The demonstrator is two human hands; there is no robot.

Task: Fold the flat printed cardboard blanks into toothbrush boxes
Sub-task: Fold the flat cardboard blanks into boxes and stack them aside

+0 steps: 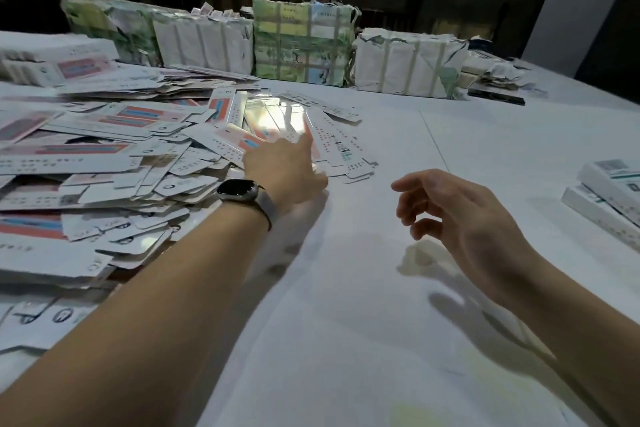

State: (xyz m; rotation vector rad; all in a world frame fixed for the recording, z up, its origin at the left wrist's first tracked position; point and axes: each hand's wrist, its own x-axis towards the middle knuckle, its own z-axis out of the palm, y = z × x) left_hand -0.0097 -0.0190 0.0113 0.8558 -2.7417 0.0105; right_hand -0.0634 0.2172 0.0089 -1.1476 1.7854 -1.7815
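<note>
Head view puts us over the heap of flat blanks (104,156) on the left of the white table (450,135), and our left hand (280,166) stretches out, fingers extended, onto the fanned blanks (332,146) at the heap's right edge, gripping nothing yet. Our right hand (460,218) hovers, loosely curled and empty. Best, we judge, to slide one top blank free, not several. Blanks: too many to count. Finished boxes (613,198) on the right: at least two. Wrapped bundles (301,42) far off: about four.
</note>
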